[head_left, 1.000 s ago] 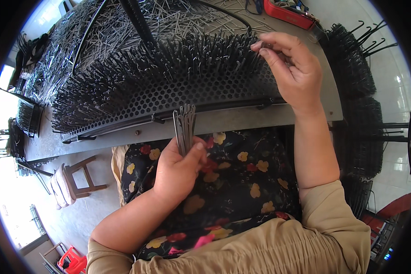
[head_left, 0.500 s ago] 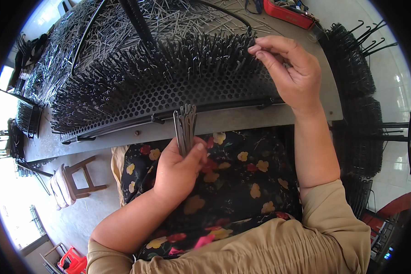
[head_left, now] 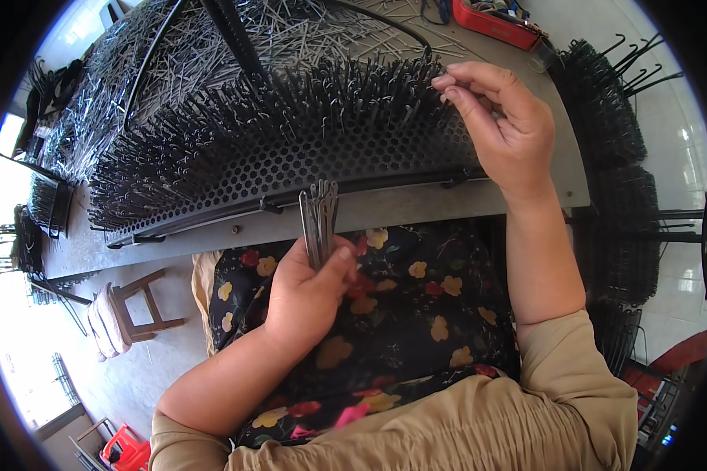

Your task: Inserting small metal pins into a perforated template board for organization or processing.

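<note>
My left hand (head_left: 305, 297) is closed round a small bundle of thin metal strips (head_left: 320, 220) with looped upper ends. The bundle stands upright in front of the table edge. Over the right end of a black perforated rack (head_left: 291, 166), my right hand (head_left: 514, 125) has thumb and forefinger bent toward each other in a pinch. Whatever lies between those fingertips is too small to make out. Many dark hook-ended metal pieces (head_left: 204, 145) stand upright in the rack's holes, densest toward the back and left. The front rows of holes are bare.
Loose metal strips (head_left: 291, 31) lie heaped behind the rack on the grey table (head_left: 393, 200). A red case (head_left: 499, 27) sits at the far right corner. Black hooked racks (head_left: 613, 157) stand right of the table. A wooden stool (head_left: 145, 306) is on the floor at left.
My right hand has shifted very slightly to the right at the rack's end. The left hand and its bundle have hardly moved.
</note>
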Demonstrator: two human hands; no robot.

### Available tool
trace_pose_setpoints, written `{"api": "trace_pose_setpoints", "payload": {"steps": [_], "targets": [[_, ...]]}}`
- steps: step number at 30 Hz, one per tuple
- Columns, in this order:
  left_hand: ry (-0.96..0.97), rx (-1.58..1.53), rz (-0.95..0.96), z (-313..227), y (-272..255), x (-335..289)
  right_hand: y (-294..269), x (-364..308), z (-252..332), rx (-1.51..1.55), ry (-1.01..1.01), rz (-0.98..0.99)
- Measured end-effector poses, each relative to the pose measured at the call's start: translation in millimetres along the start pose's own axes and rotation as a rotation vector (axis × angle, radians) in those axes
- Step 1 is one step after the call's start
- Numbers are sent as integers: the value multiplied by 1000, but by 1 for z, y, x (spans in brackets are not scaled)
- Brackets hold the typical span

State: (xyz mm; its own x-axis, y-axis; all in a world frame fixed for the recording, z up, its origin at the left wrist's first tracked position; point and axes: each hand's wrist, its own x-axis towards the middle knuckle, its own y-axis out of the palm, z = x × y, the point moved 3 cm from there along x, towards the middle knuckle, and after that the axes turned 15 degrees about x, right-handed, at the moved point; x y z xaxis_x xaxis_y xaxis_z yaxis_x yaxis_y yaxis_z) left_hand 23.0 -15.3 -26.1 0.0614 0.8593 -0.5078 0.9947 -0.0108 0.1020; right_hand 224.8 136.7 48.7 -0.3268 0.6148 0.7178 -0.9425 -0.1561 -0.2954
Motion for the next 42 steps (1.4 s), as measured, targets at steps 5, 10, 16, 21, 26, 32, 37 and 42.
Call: {"api": "trace_pose_setpoints", "payload": {"steps": [5, 10, 16, 21, 26, 32, 37, 42], "targets": [[1, 6, 0, 1, 0, 0, -2, -2, -2, -159, 1, 1], [-12, 25, -1, 1, 0, 0, -5, -5, -6, -239, 26, -16], [-69, 51, 38, 0, -1, 1, -7, -2, -10, -315, 18, 30], [-118, 23, 69, -3, 1, -1, -10, 0, -17, -148, 41, -10], [-100, -28, 110, -4, -6, -5, -15, 0, -8, -93, 61, 109], [-74, -61, 129, -2, -15, -11, -11, -15, 5, -193, -26, -50], [14, -135, 153, -6, -22, -21, 47, -22, 47, -143, 309, 62], [64, -164, 98, -11, -40, -30, 49, -16, 49, -284, 85, -131]]}}
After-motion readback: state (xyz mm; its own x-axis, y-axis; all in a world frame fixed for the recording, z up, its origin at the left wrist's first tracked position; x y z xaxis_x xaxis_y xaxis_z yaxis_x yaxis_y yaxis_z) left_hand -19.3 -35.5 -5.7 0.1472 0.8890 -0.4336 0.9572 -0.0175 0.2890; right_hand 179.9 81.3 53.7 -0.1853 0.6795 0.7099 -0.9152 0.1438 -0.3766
